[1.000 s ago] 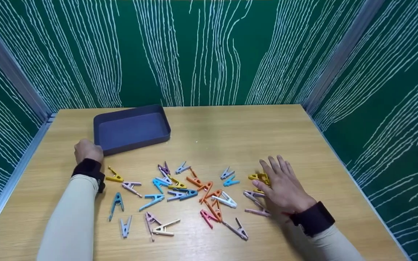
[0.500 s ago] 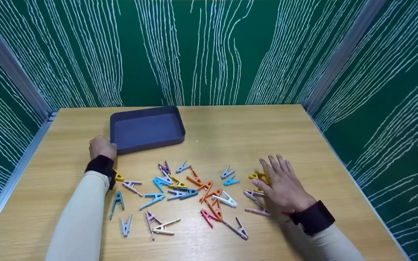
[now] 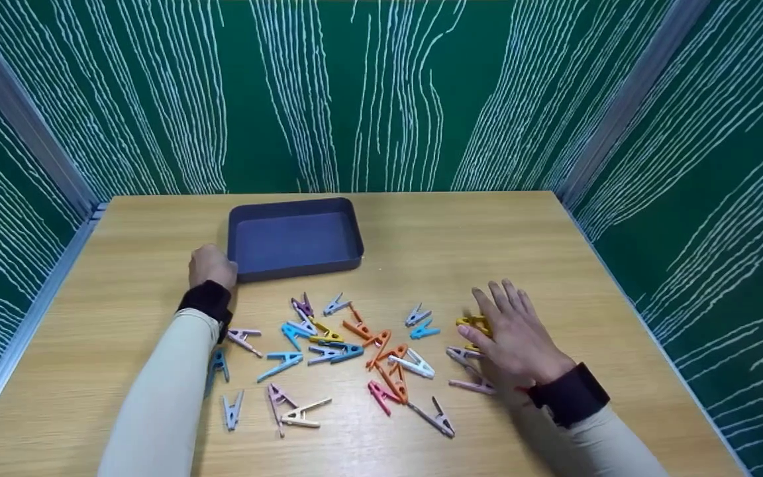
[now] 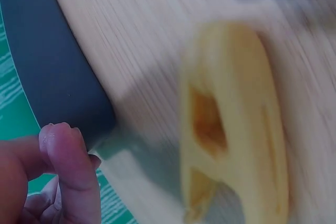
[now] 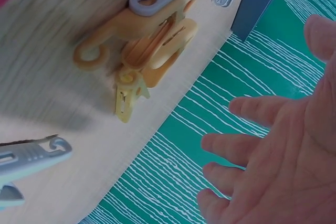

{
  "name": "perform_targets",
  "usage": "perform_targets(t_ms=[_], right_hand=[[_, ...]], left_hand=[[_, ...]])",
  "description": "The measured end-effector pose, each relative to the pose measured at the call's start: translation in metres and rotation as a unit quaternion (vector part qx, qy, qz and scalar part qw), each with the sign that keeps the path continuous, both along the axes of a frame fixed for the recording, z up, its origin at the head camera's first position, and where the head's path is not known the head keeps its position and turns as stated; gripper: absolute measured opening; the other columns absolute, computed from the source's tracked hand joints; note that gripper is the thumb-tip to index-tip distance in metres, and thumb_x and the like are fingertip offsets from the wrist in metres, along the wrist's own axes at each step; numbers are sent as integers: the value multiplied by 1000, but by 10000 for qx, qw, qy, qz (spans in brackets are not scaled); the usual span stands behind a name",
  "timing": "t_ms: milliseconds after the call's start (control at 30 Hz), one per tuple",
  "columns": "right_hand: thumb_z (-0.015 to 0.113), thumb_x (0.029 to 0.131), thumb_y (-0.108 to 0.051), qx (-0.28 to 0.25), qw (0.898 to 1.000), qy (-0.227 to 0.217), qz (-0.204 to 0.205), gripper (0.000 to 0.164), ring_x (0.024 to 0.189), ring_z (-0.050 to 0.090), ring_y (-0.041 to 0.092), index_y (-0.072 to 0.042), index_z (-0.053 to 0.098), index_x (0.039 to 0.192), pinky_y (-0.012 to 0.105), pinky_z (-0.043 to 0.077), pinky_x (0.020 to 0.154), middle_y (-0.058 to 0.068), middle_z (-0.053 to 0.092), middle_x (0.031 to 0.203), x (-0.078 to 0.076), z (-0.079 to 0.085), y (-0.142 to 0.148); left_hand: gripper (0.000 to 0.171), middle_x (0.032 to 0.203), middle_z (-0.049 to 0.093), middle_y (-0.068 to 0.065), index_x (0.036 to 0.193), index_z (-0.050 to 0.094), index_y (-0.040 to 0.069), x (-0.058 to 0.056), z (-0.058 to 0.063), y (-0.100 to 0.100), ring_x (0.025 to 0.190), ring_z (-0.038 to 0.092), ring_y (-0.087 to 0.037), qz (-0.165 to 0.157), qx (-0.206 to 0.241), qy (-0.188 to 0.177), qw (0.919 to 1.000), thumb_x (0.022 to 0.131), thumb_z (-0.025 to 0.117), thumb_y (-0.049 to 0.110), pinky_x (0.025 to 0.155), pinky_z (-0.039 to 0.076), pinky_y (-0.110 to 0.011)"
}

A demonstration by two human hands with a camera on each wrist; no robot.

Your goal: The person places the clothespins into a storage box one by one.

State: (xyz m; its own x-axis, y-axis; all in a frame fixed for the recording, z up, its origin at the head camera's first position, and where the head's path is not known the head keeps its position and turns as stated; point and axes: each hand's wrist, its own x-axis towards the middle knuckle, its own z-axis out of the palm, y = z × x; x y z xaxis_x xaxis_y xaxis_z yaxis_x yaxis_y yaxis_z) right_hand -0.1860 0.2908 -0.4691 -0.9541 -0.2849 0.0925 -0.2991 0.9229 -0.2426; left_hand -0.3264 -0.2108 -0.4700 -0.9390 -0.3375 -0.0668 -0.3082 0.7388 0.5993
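Note:
My left hand point(image 3: 212, 267) grips the near left corner of a dark, shallow rectangular tray point(image 3: 299, 269). In the left wrist view, curled fingers point(image 4: 73, 166) meet the tray's dark wall point(image 4: 58, 61), and a yellow clothespin point(image 4: 252, 103) looms close to the camera. On the right, my right hand point(image 3: 520, 338) is spread flat, palm down, beside and partly over yellow clothespins point(image 3: 469, 323). Its palm point(image 5: 299, 161) holds nothing in the right wrist view. Two pale purple and pink clothespins point(image 3: 477, 386) lie just below that hand.
Several clothespins are scattered across the wooden table point(image 3: 461, 238), among them orange point(image 3: 357, 329), blue point(image 3: 282, 364), white point(image 3: 413, 364) and cream point(image 3: 303, 416) ones. A pink clothespin point(image 3: 381, 396) lies near the middle front. Green walls point(image 3: 368, 99) with white lines enclose the table's back and sides.
The tray has slid to the right along the back of the table, my left hand moving with it. My left forearm now covers the yellow clothespin at the left. The right hand stays put.

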Motion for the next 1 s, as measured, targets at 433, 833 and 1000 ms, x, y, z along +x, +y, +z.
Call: perform_targets(t_ms=[433,833,1000], right_hand=[[49,103,-57,250,9993,131,249,78,150,20,51,0,39,155,66,11,119,34,32,158,-10,9,-13],[44,104,-58,341,9991,-7,248,78,146,31,49,2,39,154,64,15,119,33,39,154,-26,16,-30],[42,106,-56,479,9988,-40,63,75,137,44,50,4,44,150,64,23,116,32,50,145,-39,21,-38]], left_hand=[[24,91,68,-20,67,54,6,-2,-8,32,84,63,-33,-335,-36,166,9993,90,60,6,84,53,-49],[19,109,71,-28,96,72,-6,2,-8,60,102,68,-43,-531,-132,160,9984,91,62,10,89,53,-52],[18,104,72,-26,90,73,-4,4,-8,72,96,70,-40,-679,-213,282,9971,90,61,9,85,54,-51]])
